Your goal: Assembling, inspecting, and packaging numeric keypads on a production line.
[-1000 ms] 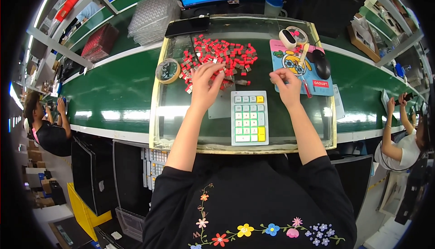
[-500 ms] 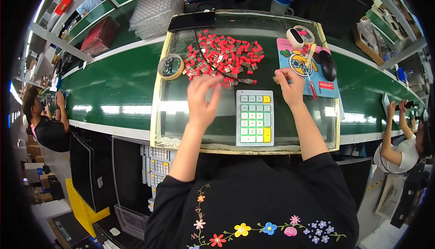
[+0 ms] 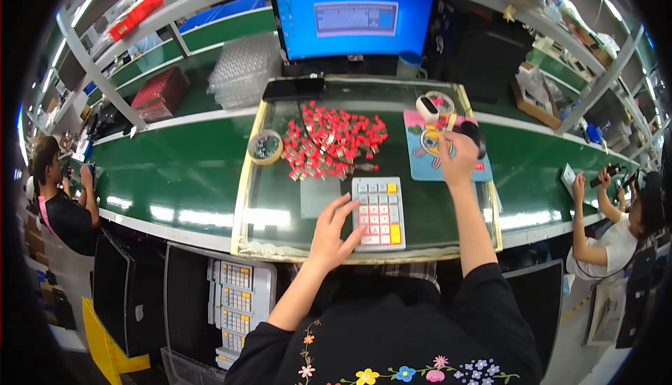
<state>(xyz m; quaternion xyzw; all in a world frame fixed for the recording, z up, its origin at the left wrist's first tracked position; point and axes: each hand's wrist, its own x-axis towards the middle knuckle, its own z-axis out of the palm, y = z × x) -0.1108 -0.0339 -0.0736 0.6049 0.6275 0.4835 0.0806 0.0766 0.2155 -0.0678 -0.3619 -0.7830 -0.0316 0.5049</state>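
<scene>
A light grey numeric keypad (image 3: pixel 378 234) with white, grey and yellow keys lies in front of me, its keys lit pinkish. My left hand (image 3: pixel 332 236) rests at its left side, fingers spread, fingertips at the left keys and edge. My right hand (image 3: pixel 459 161) is over the blue and pink mouse pad (image 3: pixel 425 169), left of the black mouse (image 3: pixel 473 137). Its thumb and fingers are pinched together; anything between them is too small to make out. Beyond the keypad lies a pile of small metal plugs with red caps (image 3: pixel 332 136), a thin black cable across it.
A tape roll (image 3: pixel 265 148) sits left of the pile, a black phone-like slab (image 3: pixel 294 89) behind it. A white device (image 3: pixel 427 109) stands by the pad. Further back are a lit monitor (image 3: pixel 357 24) and a blue cup (image 3: pixel 409 65). Stacked keypads (image 3: pixel 234 297) are below left; people work on both sides.
My left hand has come down from near the pile to the keypad's left side. My right hand has shifted onto the mouse pad. The key lighting went from green to pinkish, and the view tilted up.
</scene>
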